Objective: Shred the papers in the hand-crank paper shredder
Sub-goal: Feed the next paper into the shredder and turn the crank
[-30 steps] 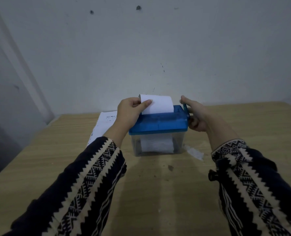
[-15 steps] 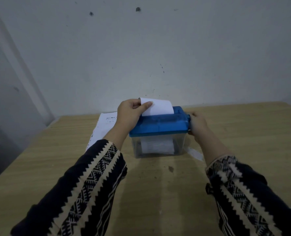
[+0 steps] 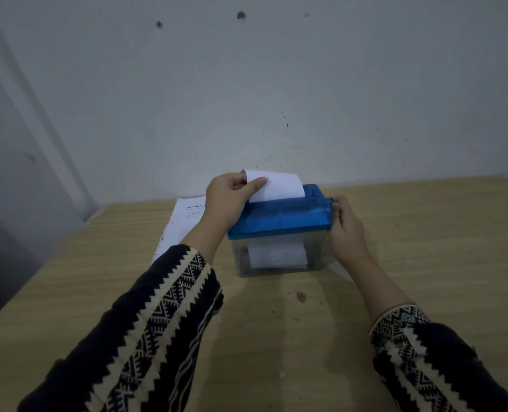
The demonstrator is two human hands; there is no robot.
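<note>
A small hand-crank shredder with a blue lid and a clear bin stands mid-table. A white sheet sticks up from the slot in the lid and curls toward me. My left hand pinches the sheet's left edge between thumb and fingers. My right hand is at the shredder's right end with its fingers curled round the crank, which is mostly hidden. White shredded paper fills the bin.
A stack of printed papers lies flat on the wooden table, left of the shredder and partly under my left forearm. A grey wall stands right behind the table. A small dark spot marks the tabletop in front of the bin.
My right hand has swung the crank round, down beside the bin and back up to the lid's right end. The sheet stands lower in the slot than a second ago. My left hand has stayed put.
</note>
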